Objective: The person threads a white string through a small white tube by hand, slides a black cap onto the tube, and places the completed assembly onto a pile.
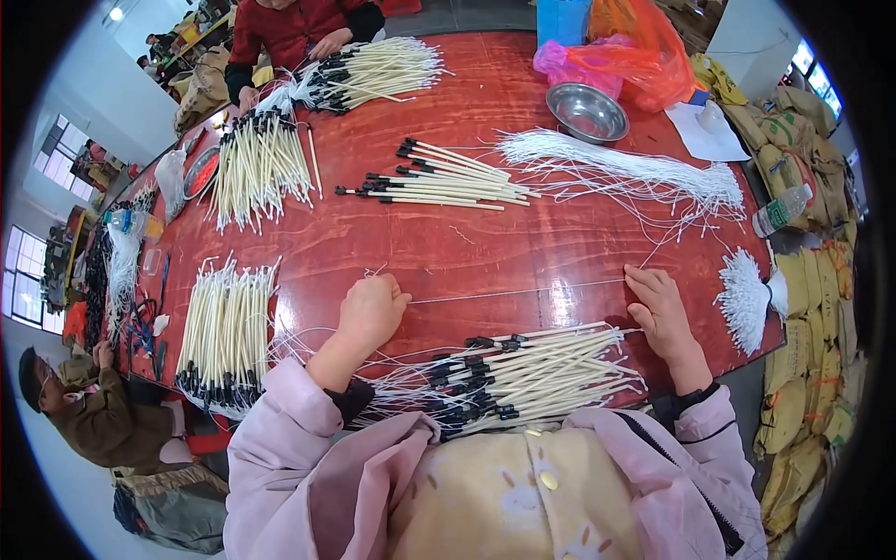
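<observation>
A thin white string (pixel 523 293) is stretched nearly straight across the red table between my hands. At its left end my left hand (pixel 371 313) is closed with the fingertips pinched on it, and a short curl of string shows above the fingers. The other end runs to the fingertips of my right hand (pixel 661 313), which grip it while the remaining fingers are loosely bent. Close to my body, below the string, lies a pile of cream sticks (pixel 551 373) with black end pieces and white strings.
More cream sticks (pixel 224 322) lie left, and several (pixel 457 182) mid-table. Loose white strings (pixel 616 168) spread beyond my right hand; a tied string bundle (pixel 744 301) lies right. A metal bowl (pixel 587 112) and plastic bottle (pixel 782 210) stand farther off. Across the table, a person handles sticks (pixel 373 75).
</observation>
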### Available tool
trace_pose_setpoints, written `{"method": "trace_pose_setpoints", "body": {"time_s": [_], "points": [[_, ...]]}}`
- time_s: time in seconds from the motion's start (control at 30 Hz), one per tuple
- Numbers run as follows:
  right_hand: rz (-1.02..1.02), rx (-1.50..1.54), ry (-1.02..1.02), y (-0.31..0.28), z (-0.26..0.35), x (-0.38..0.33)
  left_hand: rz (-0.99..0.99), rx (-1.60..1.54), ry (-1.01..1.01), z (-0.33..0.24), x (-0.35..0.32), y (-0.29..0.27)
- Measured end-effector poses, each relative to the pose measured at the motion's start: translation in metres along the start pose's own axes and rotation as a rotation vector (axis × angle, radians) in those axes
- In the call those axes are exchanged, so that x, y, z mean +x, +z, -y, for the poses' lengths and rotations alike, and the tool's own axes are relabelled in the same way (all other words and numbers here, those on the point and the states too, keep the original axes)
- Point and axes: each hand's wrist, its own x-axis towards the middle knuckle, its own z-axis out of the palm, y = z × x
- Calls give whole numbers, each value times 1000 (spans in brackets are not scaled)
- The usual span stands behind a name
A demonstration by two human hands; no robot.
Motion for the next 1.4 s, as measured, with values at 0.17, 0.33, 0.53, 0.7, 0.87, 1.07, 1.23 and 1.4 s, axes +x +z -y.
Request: {"method": "trace_pose_setpoints", "body": {"time_s": [0.17, 0.33, 0.53, 0.7, 0.87, 1.07, 1.23, 1.4], "points": [[-35, 62, -32, 4, -5, -1, 8, 218, 98, -33, 18, -18], [-61, 112, -32, 6, -11, -6, -145, 144, 565, -79, 82, 8], [-109, 121, -33, 16, -7, -5, -268, 176, 658, -84, 139, 57], [-147, 160, -19, 18, -6, -7, -270, 236, 807, -80, 139, 53], [-161, 200, -49, 23, -11, -2, -247, 127, 835, -80, 94, 14], [-184, 244, -44, 22, -8, -5, -277, -141, 490, -11, 13, -36], [-158, 255, -45, 21, -9, -2, -242, -139, 257, 43, -36, -36], [-143, 270, -30, 21, -6, -2, -224, -90, 318, 50, -46, -25]]}}
